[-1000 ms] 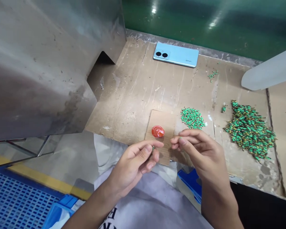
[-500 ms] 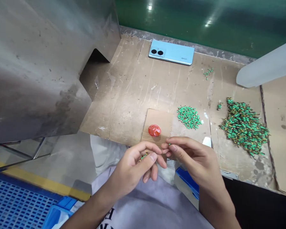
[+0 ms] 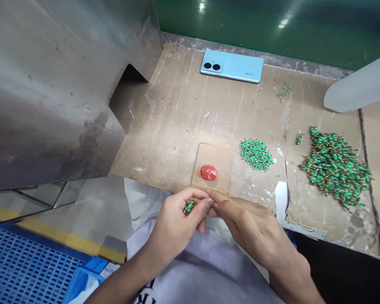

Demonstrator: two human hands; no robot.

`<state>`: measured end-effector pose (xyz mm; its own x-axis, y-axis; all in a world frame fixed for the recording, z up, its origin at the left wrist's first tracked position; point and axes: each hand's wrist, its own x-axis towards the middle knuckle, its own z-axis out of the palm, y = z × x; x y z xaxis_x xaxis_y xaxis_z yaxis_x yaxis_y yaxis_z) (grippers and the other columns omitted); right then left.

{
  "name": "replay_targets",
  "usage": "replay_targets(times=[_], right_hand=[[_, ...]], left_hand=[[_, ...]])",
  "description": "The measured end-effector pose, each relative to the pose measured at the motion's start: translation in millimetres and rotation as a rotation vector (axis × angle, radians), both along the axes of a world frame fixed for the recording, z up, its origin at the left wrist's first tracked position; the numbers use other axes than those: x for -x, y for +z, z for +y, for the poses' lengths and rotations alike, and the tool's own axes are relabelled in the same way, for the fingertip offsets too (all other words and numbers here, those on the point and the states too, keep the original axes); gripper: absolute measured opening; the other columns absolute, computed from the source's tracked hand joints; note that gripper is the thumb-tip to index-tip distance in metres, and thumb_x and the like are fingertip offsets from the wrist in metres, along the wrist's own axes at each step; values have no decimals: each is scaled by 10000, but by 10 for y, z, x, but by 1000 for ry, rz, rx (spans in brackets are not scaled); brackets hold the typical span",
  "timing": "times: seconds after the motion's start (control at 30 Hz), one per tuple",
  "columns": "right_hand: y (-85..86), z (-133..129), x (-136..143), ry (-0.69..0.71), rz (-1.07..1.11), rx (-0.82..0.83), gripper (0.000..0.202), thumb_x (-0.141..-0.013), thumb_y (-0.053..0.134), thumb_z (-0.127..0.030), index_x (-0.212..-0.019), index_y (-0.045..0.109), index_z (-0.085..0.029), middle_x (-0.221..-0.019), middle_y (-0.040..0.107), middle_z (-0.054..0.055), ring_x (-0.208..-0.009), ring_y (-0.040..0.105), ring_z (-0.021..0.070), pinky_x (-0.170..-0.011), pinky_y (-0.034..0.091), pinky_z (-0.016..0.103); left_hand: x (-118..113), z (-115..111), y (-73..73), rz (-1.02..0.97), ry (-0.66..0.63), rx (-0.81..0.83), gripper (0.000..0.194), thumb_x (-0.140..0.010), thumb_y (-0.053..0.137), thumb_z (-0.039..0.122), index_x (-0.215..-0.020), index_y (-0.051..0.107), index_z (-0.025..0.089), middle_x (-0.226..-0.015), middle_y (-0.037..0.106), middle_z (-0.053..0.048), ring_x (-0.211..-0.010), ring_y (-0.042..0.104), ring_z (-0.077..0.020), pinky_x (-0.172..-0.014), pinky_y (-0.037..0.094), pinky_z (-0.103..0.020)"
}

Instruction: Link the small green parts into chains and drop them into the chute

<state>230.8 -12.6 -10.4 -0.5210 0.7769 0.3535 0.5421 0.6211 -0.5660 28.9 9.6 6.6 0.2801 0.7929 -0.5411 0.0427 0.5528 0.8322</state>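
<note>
Green-and-gold small pieces point(image 3: 188, 207) were held in the left hand point(image 3: 175, 221), its fingers curled closed around them at the near edge of the cardboard-covered worktop point(image 3: 167, 139). The fingers of the right hand point(image 3: 256, 230) were held together, tips against the left's; whether anything was pinched there could not be told. Just beyond, a glossy red oval point(image 3: 208, 172) was placed on a cardboard square point(image 3: 223, 160), with a small green heap point(image 3: 256, 154) and a large green heap point(image 3: 337, 169) to its right. The pieces were judged light, stiff and easily dropped, best gripped by their green bodies between fingertips.
</note>
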Motion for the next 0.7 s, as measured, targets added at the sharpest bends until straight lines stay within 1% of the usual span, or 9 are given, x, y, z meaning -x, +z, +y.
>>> replay_targets(times=[0.03,0.07,0.17,0.23,0.33,0.43,0.53,0.6,0.7], right_hand=[[1,12,3,7,1,-17,242,-1102,574,-49,-1341,616,-61,-1332,787,222,-1199,800,275,-1053,655,357],[1,24,8,8,4,-4,213,-1096,584,-43,-1300,633,-80,-1296,802,206,-1159,810,264,-1013,663,344],[-7,65,23,-2,85,111,161,-1082,606,-39,-1185,652,-154,-1122,831,111,-955,814,200,-849,662,299],[-8,93,25,-9,179,185,163,-1077,614,-42,-1159,657,-176,-1043,815,62,-891,783,171,-812,640,288],[4,128,13,-23,297,230,165,-1067,641,-50,-1160,675,-182,-991,788,30,-875,746,145,-806,610,274],[16,145,6,-44,346,264,154,-1050,668,-53,-1126,685,-186,-947,767,12,-835,715,123,-764,586,246],[-2,146,17,-80,349,289,148,-1033,682,-58,-1064,671,-202,-869,732,-19,-728,661,97,-662,545,216],[-32,150,21,-106,360,315,154,-1023,683,-68,-1031,653,-218,-817,696,-42,-651,604,83,-583,494,203],[-81,193,-1,-191,395,369,136,-1035,664,-109,-1016,639,-241,-782,640,-55,-607,557,88,-526,443,210]], left_hand=[[2,-10,2,29,-2,-18,207,-994,650,343,-887,699,172,-507,549,75,-421,411,-63,-430,335,-192],[5,-22,4,56,-3,-30,198,-992,646,335,-890,703,175,-525,571,67,-434,441,-68,-445,358,-193],[19,-56,12,120,-22,-64,166,-987,641,310,-910,714,182,-616,658,37,-511,570,-87,-526,454,-193],[30,-61,24,138,-52,-115,144,-991,637,283,-914,716,189,-656,687,32,-563,625,-94,-580,491,-191],[48,-40,52,127,-111,-178,145,-1003,635,249,-898,719,197,-695,710,33,-592,632,-87,-589,484,-177],[57,-22,70,106,-128,-187,150,-1012,637,243,-903,730,196,-739,727,26,-601,628,-79,-576,469,-170],[52,-33,55,80,-117,-169,150,-1022,653,258,-922,743,191,-724,710,26,-597,620,-74,-582,466,-170],[45,-48,29,32,-86,-126,138,-1031,676,274,-953,751,189,-701,693,30,-600,618,-72,-577,461,-164],[43,-47,-14,-182,23,7,126,-1039,719,310,-1057,751,189,-815,766,7,-630,653,-70,-559,481,-149]])
